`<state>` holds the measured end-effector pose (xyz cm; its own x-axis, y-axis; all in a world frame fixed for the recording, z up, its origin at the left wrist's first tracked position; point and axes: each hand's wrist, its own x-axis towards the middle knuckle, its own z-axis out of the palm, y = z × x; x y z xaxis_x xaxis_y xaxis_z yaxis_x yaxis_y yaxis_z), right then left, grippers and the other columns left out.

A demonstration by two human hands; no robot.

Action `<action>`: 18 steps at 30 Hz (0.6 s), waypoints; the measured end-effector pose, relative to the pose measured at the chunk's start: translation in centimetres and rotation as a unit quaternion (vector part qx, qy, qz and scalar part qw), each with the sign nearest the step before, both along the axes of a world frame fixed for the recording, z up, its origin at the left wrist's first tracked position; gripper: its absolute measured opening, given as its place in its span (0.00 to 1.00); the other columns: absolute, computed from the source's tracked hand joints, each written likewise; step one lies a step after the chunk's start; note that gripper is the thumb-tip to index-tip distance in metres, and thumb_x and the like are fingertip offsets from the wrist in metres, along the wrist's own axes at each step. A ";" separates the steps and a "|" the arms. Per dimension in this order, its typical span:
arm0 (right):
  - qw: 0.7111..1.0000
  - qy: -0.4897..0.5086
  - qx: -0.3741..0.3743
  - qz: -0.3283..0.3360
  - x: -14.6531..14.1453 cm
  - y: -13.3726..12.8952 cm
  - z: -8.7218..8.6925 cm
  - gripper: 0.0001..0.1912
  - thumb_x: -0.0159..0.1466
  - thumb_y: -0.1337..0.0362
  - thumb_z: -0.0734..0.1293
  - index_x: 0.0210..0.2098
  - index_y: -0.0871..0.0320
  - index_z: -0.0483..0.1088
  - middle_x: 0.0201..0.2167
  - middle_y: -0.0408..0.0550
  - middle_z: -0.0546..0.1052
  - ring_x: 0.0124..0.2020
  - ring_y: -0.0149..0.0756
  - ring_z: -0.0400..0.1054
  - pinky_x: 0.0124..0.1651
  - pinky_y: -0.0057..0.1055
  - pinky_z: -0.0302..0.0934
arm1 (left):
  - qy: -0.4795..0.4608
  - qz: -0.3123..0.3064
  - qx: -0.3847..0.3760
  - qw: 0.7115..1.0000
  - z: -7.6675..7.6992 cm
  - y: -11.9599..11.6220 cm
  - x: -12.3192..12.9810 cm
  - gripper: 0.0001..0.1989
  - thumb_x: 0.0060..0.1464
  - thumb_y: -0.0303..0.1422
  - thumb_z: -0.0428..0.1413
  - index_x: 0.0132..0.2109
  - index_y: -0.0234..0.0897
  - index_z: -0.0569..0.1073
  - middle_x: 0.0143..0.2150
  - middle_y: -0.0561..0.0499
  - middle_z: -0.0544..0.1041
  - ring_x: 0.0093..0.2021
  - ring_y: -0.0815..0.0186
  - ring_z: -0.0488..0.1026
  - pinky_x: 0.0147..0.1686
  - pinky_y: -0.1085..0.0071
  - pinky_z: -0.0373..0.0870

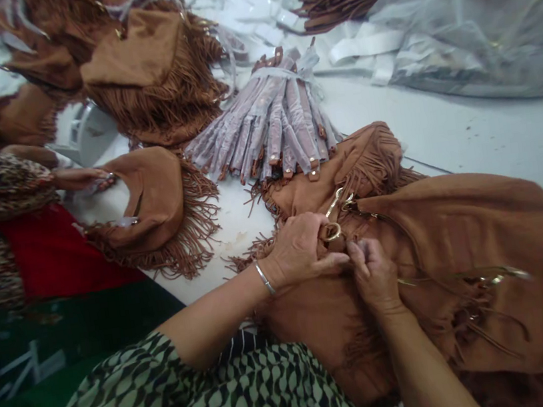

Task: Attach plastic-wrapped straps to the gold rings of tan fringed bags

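Observation:
Brown fringed suede bags lie in front of me, a large bag [488, 233] at the right among them. My left hand [301, 250] is closed around a small brown leather tab [336, 244] with a gold ring [331, 231] through it. Pressed close beside the tab, my right hand [374, 270] has its thumb and fingers pinched together; whatever is between the fingertips is hidden. Just above my left hand is a gold snap hook [334, 201]. More gold hardware [497, 277] rests on the large bag.
Plastic-wrapped straps [275, 122] lie bundled beyond my hands. At the left, another person's hand [86, 178] touches a fringed bag [153, 193]. Other fringed bags [139, 53] are piled behind. A big clear plastic bag [484, 32] sits at the far right of the white table [470, 142].

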<state>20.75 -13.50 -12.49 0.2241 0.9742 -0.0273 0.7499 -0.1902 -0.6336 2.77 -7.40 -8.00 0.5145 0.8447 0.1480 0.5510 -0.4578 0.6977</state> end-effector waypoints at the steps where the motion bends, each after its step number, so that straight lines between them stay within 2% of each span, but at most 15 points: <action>1: 1.000 -0.004 0.000 0.005 -0.2 -0.3 0.4 0.20 0.64 0.47 0.54 0.34 0.58 0.65 0.25 0.49 0.71 0.26 0.39 0.65 0.29 0.32 0.55 | -0.010 0.005 0.010 1.000 0.3 -0.6 -0.3 0.30 0.48 0.54 0.55 0.47 0.34 0.63 0.42 0.44 0.69 0.42 0.60 0.67 0.44 0.62 0.65; 3: 1.000 -0.006 0.006 0.011 -0.6 -0.9 1.5 0.20 0.65 0.48 0.54 0.35 0.58 0.65 0.26 0.49 0.71 0.27 0.39 0.65 0.30 0.32 0.56 | -0.031 0.011 0.027 0.999 0.7 -1.7 -0.9 0.32 0.48 0.57 0.54 0.47 0.33 0.62 0.43 0.43 0.68 0.43 0.59 0.66 0.46 0.61 0.65; 6: 0.999 0.022 0.021 0.008 -1.5 -2.1 3.5 0.18 0.66 0.52 0.53 0.37 0.58 0.65 0.28 0.49 0.71 0.29 0.38 0.65 0.32 0.32 0.57 | -0.051 0.008 0.058 0.997 1.0 -3.1 -1.8 0.29 0.53 0.54 0.51 0.48 0.32 0.61 0.45 0.41 0.68 0.46 0.58 0.64 0.49 0.58 0.64; 10: 0.985 0.174 -0.008 -0.015 -3.0 -3.6 6.2 0.19 0.67 0.50 0.54 0.39 0.58 0.66 0.23 0.41 0.65 0.22 0.31 0.60 0.25 0.28 0.56 | -0.051 0.013 0.081 0.995 1.4 -4.5 -2.5 0.21 0.58 0.45 0.47 0.49 0.31 0.62 0.47 0.39 0.66 0.49 0.57 0.62 0.51 0.58 0.63; 13: 0.947 0.313 -0.054 -0.054 -4.2 -4.6 7.5 0.20 0.65 0.47 0.57 0.39 0.58 0.67 0.21 0.37 0.63 0.16 0.25 0.54 0.18 0.24 0.49 | -0.038 0.021 0.070 0.997 1.5 -5.0 -2.7 0.18 0.58 0.42 0.47 0.48 0.31 0.64 0.47 0.41 0.67 0.48 0.57 0.62 0.50 0.59 0.63; 18: 0.852 0.487 -0.118 -0.155 -5.0 -5.1 8.5 0.18 0.57 0.49 0.68 0.33 0.58 0.66 0.18 0.33 0.59 0.12 0.20 0.48 0.12 0.18 0.41 | -0.029 0.018 0.077 0.996 1.1 -5.2 -2.9 0.21 0.56 0.41 0.50 0.49 0.29 0.67 0.46 0.41 0.68 0.47 0.57 0.63 0.51 0.59 0.63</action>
<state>15.70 -18.56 -3.98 0.2283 0.8145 -0.5334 -0.2174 -0.4914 -0.8434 -0.15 -12.63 -6.93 0.4715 0.8270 0.3062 0.5297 -0.5432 0.6514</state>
